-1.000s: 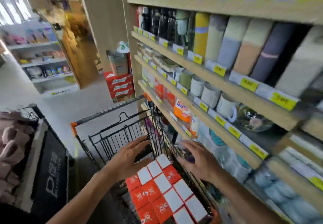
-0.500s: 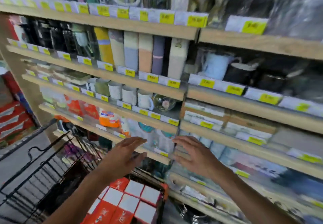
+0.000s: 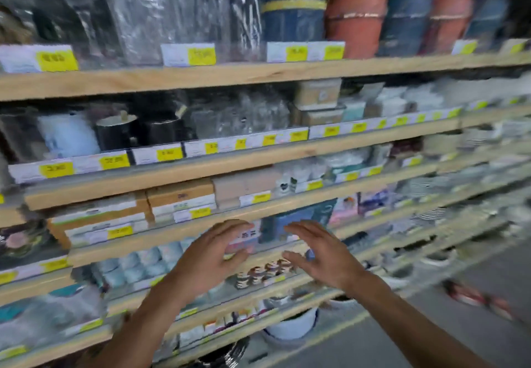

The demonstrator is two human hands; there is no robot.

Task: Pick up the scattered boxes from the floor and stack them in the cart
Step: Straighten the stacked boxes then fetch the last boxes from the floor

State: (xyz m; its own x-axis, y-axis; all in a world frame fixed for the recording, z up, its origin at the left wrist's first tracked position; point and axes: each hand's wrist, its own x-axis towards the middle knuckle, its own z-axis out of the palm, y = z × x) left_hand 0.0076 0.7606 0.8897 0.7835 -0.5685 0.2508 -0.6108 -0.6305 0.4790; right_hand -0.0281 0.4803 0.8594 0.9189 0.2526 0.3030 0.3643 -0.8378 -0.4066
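Observation:
My left hand (image 3: 211, 258) and my right hand (image 3: 321, 255) float side by side in front of the wooden shelves, palms facing each other, fingers spread and relaxed, holding nothing. The cart and the red-and-white boxes stacked in it are out of view. At the far right on the floor lie blurred red shapes (image 3: 477, 300); I cannot tell whether they are boxes. The whole picture is smeared by motion.
Long wooden shelves (image 3: 258, 74) with yellow price tags fill the view, loaded with mugs, rolled mats, wrapped goods and cartons. A white bowl-like pot (image 3: 293, 326) stands on the grey floor under the lowest shelf. A yellow line (image 3: 342, 324) runs along the floor beside the shelving.
The view has swung right along the shelves. The cart with its red-and-white boxes has slid out of the frame. Both hands stay raised and empty.

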